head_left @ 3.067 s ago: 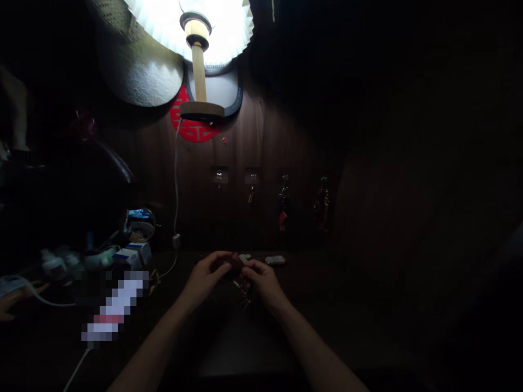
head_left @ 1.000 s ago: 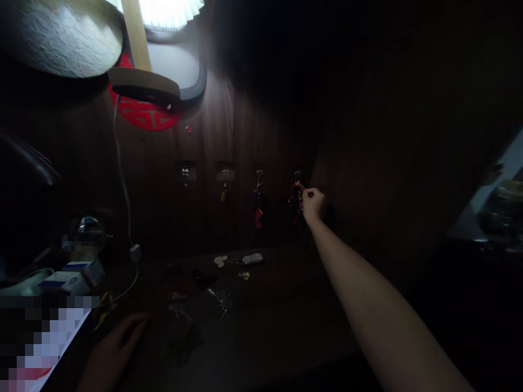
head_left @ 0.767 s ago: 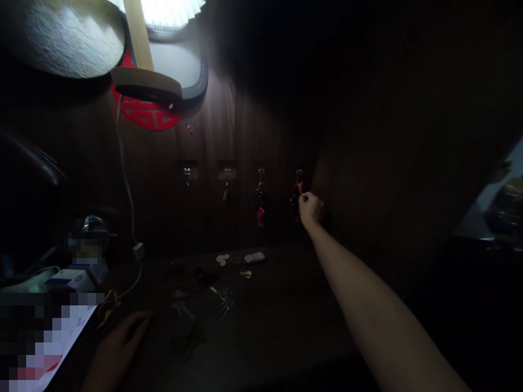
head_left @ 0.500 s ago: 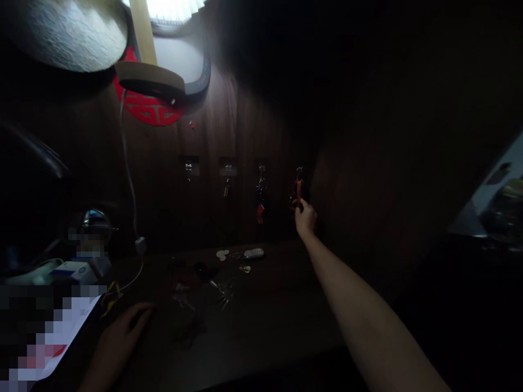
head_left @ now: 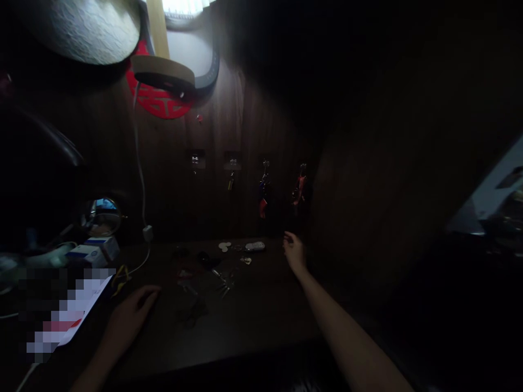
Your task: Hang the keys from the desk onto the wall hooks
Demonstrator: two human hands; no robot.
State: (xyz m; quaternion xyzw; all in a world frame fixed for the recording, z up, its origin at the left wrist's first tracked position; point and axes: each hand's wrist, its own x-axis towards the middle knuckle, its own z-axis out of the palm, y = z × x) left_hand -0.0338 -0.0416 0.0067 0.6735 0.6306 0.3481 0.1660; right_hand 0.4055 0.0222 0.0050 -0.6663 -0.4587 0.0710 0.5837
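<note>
My right hand (head_left: 295, 252) is just above the dark desk, loosely open, and I see nothing in it. Above it a red strap with keys (head_left: 300, 188) hangs from the rightmost wall hook. To its left hangs a second key bunch with a red tag (head_left: 263, 206), then a small yellowish key tag (head_left: 231, 184). My left hand (head_left: 133, 310) rests on the desk, fingers together and thumb apart, holding nothing. Between my hands lie a grey remote-like fob (head_left: 255, 247), pale round discs (head_left: 224, 247), a small tag (head_left: 245, 261) and a bunch of keys (head_left: 223, 283).
A lamp base (head_left: 163, 73) with a hanging white cord (head_left: 141, 169) is at the upper left, before a red paper cut-out (head_left: 163, 106). Small boxes (head_left: 92, 253), a round mirror (head_left: 104, 218) and a white sheet (head_left: 87, 310) fill the left side. Dim light hides much of the right.
My right hand has let go of the red strap on the rightmost hook and come down toward the desk. The left hand stays on the desk; the view has shifted slightly.
</note>
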